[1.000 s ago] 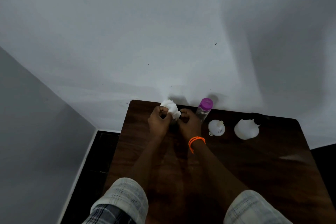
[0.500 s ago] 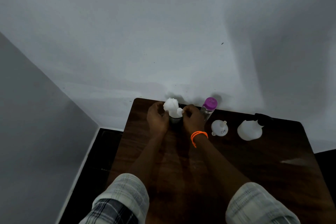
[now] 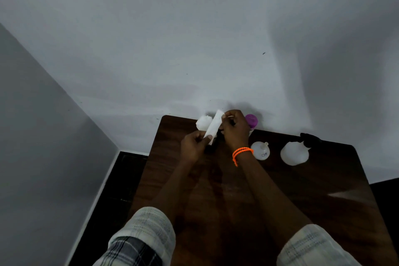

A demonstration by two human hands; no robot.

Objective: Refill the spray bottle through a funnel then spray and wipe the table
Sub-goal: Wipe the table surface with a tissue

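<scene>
You have a white tissue strip (image 3: 213,127) stretched at the table's (image 3: 323,190) far edge; funnel (image 3: 260,150) upturned, spray bottle (image 3: 294,153) right of it.

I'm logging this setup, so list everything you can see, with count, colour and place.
Table: one, dark brown wood, against the wall.
Tissue strip: one, white, held between both hands.
Tissue wad: one, white, far edge, behind the strip.
Bottle: one, clear with purple cap, far edge, partly behind the right hand.
Funnel: one, white, right of the right wrist.
Spray bottle: one, white with black head, right of the funnel.
Wristband: one, orange, right wrist.
Left hand: pinches the strip's near end.
Right hand: pinches its far end.
</scene>
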